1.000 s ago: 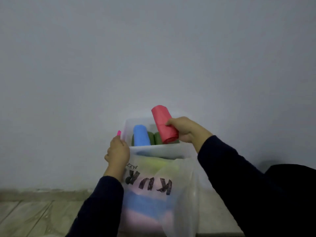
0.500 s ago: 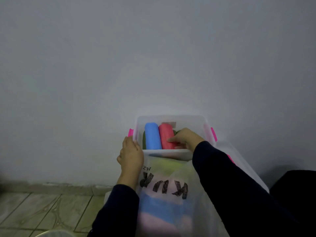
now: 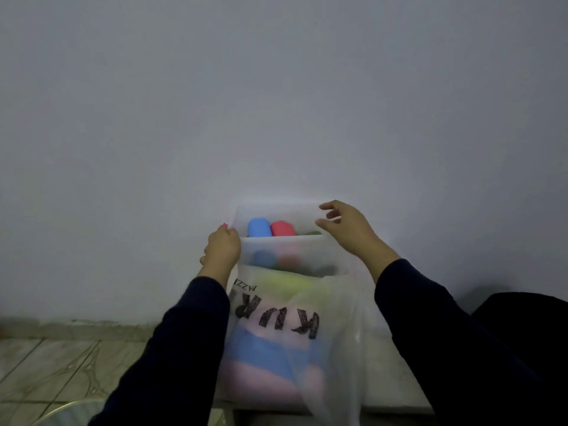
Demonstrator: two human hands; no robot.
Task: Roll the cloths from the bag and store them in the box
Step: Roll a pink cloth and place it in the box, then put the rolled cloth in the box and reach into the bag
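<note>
A clear plastic box (image 3: 301,250) stands against the wall. Inside it a blue rolled cloth (image 3: 259,227) and a red rolled cloth (image 3: 282,228) lie side by side, with a green one (image 3: 313,233) partly hidden beside them. My left hand (image 3: 222,249) grips the box's left edge by a pink latch. My right hand (image 3: 349,229) hovers over the box's right side, fingers spread and holding nothing. In front of the box a translucent plastic bag (image 3: 289,339) with black lettering holds yellow, blue and pink cloths.
A grey wall fills the view behind the box. Tiled floor (image 3: 46,370) lies at the lower left, with a pale round rim (image 3: 61,410) at the bottom edge. A dark shape (image 3: 528,315) sits at the right.
The red roll went from my right hand into the box beside the blue one. My right hand let go and lifted away to the right.
</note>
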